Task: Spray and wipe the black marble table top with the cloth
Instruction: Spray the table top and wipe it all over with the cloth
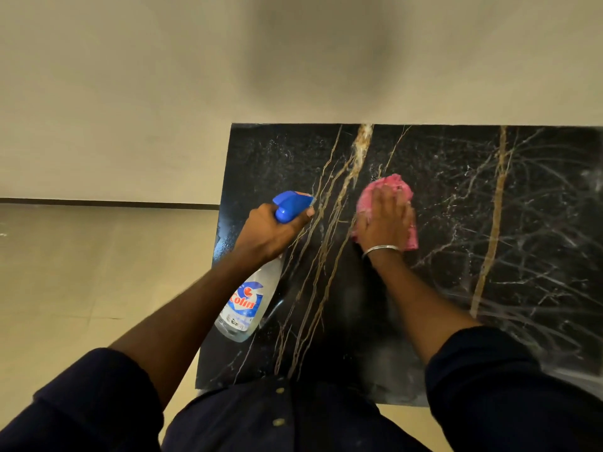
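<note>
My crumpled pink cloth [390, 185] lies pressed flat near the middle of the glossy black marble table top [456, 223] veined in gold and white, while the clear spray bottle [253, 301] with its blue trigger head tilts above the table's left edge.

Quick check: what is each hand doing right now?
Left hand: closed around the blue-nozzled clear spray bottle.
Right hand: open, palm flat on the crumpled pink cloth, pressing it to the black marble table top.
</note>
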`<action>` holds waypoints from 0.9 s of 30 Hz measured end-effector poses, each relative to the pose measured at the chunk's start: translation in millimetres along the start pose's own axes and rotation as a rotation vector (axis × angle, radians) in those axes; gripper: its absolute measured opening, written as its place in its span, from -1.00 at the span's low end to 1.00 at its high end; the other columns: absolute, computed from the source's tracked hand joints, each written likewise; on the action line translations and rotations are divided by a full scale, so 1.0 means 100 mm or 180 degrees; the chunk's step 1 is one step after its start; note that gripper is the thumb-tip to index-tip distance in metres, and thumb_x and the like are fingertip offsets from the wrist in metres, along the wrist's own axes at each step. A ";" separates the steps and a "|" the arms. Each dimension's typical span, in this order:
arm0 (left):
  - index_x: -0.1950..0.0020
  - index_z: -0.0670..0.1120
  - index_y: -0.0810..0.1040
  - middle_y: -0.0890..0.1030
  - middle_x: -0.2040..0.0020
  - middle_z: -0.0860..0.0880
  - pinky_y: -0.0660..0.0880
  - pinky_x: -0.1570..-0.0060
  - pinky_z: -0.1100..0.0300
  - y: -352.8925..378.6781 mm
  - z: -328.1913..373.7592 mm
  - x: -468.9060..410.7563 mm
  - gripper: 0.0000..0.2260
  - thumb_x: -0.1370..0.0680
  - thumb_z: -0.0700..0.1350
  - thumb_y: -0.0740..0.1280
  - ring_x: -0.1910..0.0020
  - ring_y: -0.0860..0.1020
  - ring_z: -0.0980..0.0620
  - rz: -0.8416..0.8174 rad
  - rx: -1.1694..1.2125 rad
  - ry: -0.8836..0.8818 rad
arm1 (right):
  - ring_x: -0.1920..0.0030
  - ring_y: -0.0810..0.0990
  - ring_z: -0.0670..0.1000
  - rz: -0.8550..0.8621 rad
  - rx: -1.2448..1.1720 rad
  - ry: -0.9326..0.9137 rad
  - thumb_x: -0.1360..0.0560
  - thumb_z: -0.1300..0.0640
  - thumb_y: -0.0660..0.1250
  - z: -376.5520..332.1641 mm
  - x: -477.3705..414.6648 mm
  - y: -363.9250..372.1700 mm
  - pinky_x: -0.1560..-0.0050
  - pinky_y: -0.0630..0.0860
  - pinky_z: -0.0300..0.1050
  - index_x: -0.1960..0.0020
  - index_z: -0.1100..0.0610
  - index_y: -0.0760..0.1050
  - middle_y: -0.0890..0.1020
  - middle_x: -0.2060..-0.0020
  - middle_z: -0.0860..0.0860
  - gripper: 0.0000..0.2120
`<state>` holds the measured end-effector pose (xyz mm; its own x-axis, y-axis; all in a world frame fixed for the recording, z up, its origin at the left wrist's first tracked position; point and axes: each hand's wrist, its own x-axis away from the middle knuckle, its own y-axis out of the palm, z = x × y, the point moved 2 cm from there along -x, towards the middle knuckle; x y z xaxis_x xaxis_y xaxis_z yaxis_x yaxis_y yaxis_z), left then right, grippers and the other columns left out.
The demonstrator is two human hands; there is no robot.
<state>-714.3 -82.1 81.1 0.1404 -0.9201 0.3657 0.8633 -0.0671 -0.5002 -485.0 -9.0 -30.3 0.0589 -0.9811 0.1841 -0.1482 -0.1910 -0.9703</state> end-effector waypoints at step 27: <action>-0.07 -0.10 0.54 0.60 0.22 -0.09 0.44 0.29 0.31 0.27 -0.09 0.50 -0.63 -0.53 0.19 0.31 0.31 0.55 0.09 -0.0006 -0.0134 0.0270 | -0.56 0.10 0.22 0.0194 -0.0051 0.0432 -0.54 -0.10 0.00 0.60 1.00 0.15 -0.50 0.11 0.26 -0.57 0.13 0.15 0.20 -0.56 0.12 -0.36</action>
<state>-688.8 -133.4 78.7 0.0957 -0.9492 0.2998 0.8422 -0.0834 -0.5327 -421.7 -108.5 -36.0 -0.0845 -0.9858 0.1453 -0.1632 -0.1302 -0.9780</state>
